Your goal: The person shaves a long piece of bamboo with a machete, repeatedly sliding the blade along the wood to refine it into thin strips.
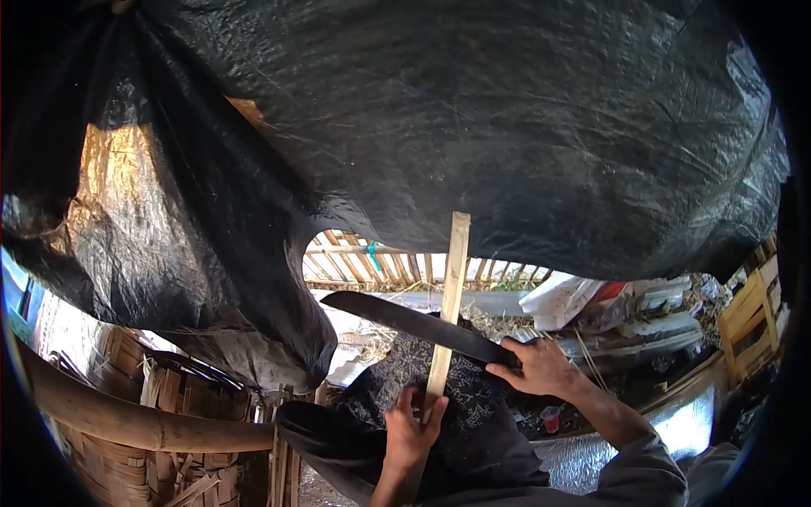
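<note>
Our left hand [407, 429] grips the strip [454, 270] low – probably light, stiff, best held there – and our right hand [545, 367] clutches the knife [405, 321].

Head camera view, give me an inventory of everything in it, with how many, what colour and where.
Plastic sheet: one or more, black, hanging across the top and left
Slatted fence: one, pale tan, beyond the sheet's edge
Tie: one, teal, on the fence
Thick pole: one, brown, lower left
Woven basketwork: count unclear, brown, lower left
White object: count unclear, right of centre
Slatted wooden frame: one, yellowish, far right
Cup: one, reddish, lower right
Shiny sheeting: count unclear, silver, lower right
Patterned cloth: one, dark with pale print, behind the strip
Wooden strip: one, pale, upright in left hand
Long blade: one, dark, in right hand
Hands: two, bare, left and right, lower centre
</note>
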### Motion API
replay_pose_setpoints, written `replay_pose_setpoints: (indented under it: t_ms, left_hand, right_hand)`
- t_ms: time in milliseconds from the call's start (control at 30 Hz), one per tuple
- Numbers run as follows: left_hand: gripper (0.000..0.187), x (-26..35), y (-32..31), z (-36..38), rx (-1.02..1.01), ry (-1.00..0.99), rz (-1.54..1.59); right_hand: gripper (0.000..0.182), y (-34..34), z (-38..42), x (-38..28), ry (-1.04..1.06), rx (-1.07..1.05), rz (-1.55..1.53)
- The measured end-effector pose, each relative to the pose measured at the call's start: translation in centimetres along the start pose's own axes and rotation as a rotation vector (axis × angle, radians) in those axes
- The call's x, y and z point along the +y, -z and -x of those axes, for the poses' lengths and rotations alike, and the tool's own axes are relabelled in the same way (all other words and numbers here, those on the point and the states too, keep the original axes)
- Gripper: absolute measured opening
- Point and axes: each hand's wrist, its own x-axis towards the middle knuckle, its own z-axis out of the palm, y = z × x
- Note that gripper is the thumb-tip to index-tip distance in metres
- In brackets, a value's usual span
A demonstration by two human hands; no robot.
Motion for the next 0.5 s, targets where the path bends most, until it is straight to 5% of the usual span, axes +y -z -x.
replay_pose_setpoints:
  t_ms: [100,167,400,500]
  left_hand:
    - [0.028,-0.1,-0.2,0.0,0.041,-0.036,-0.004]
    - [0.030,-1.0,-0.5,0.3,0.024,-0.033,-0.069]
    - [0.031,-1.4,-0.6,0.7,0.011,0.053,0.000]
    - [0.030,-1.7,-0.5,0.7,-0.006,0.021,0.012]
  right_hand:
    - [0.046,0.0,-0.9,-0.2,-0.025,-0.056,0.125]
    - [0.054,-1.2,-1.4,1.2,0.233,0.242,0.234]
    - [0.055,1.2,-2.4,-1.3,0.002,-0.005,0.229]
    - [0.060,0.5,-2.5,-1.3,0.053,-0.088,0.230]
